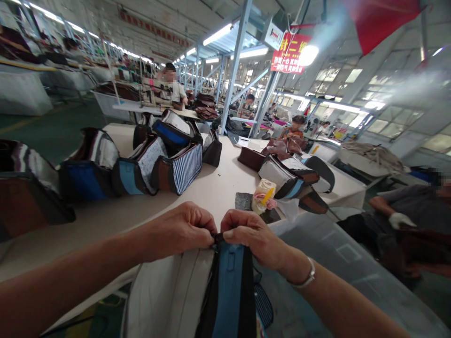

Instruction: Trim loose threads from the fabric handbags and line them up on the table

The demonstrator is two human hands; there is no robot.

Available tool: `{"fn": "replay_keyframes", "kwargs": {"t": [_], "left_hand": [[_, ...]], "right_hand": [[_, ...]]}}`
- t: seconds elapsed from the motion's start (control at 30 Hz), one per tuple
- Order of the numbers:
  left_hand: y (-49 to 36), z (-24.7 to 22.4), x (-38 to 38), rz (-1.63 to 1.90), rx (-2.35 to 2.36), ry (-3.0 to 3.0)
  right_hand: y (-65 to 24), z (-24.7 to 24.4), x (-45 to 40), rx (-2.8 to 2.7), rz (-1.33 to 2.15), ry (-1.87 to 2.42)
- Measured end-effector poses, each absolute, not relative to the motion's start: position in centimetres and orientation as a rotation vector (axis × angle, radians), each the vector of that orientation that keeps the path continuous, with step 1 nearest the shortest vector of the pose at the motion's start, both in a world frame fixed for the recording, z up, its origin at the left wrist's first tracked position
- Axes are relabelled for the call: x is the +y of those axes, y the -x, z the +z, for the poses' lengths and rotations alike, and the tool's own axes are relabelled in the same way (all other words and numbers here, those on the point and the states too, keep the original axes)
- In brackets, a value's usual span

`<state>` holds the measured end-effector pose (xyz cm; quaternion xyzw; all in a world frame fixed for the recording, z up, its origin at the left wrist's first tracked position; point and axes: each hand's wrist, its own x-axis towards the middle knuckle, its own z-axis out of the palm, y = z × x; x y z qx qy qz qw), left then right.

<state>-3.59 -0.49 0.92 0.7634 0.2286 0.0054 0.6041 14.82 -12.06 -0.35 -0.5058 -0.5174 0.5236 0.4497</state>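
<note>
Right in front of me is a bag piece (230,286) with a blue and black side and a pale lining. Both my hands pinch its top edge, thumbs against bent fingers. My left hand (188,227) grips the dark edge where it meets the pale lining. Close beside it, my right hand (248,232) holds the same edge at the end of the blue strip. A small dark bit shows between the fingertips, too small to name. Below my right hand, a striped blue piece (263,300) hangs partly hidden.
Several unfinished bags (134,173) stand on the pale table (218,188) at left; more bag pieces (282,171) lie at right, near a yellow-and-pink bundle (264,197). A translucent bin (327,263) is at my right. A co-worker (405,225) wearing a glove sits beyond it.
</note>
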Motion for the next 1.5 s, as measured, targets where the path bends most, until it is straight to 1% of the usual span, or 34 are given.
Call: {"fn": "replay_keyframes", "kwargs": {"t": [0.17,0.33,0.57,0.67,0.83,0.97,1.03,1.07,1.23,1.3,1.37,1.5], "left_hand": [[3.3,1.0,-0.7,0.067,0.542,-1.895],[3.3,0.5,-0.4,0.085,0.561,-1.923],[3.4,0.3,1.2,0.069,0.471,-1.826],[3.0,-0.2,1.5,0.006,0.477,-1.737],[2.8,-1.0,1.3,-0.135,0.352,-1.572],[3.0,-1.2,1.0,-0.211,0.344,-1.604],[3.3,-1.2,0.8,-0.230,0.348,-1.619],[3.4,-1.1,0.7,-0.232,0.338,-1.649],[3.7,0.8,0.2,-0.186,0.243,-1.936],[3.6,1.9,-0.1,-0.155,0.213,-2.009],[3.5,2.9,-0.4,-0.136,0.176,-2.072],[3.5,4.4,-0.7,-0.093,0.099,-2.218]], "right_hand": [[-15.0,-0.5,-11.7,-1.422,1.173,1.394],[-15.0,-1.1,-11.3,-1.596,0.935,1.479],[-15.3,-1.3,-11.8,-1.985,0.358,1.102],[-15.5,-1.4,-12.0,-2.144,0.145,1.076],[-15.7,-1.0,-12.3,-2.363,-0.258,0.992],[-15.6,-0.7,-13.2,-2.451,-0.388,0.997],[-15.8,-0.6,-13.8,-2.428,-0.306,0.969],[-15.9,-0.6,-14.1,-2.381,-0.184,0.963],[-17.3,0.0,-14.3,-1.756,0.787,1.199],[-18.1,0.6,-13.3,-1.633,1.068,1.220],[-18.7,1.4,-11.9,-1.720,1.226,1.203],[-19.3,3.3,-9.7,-2.003,1.374,1.140]]}}
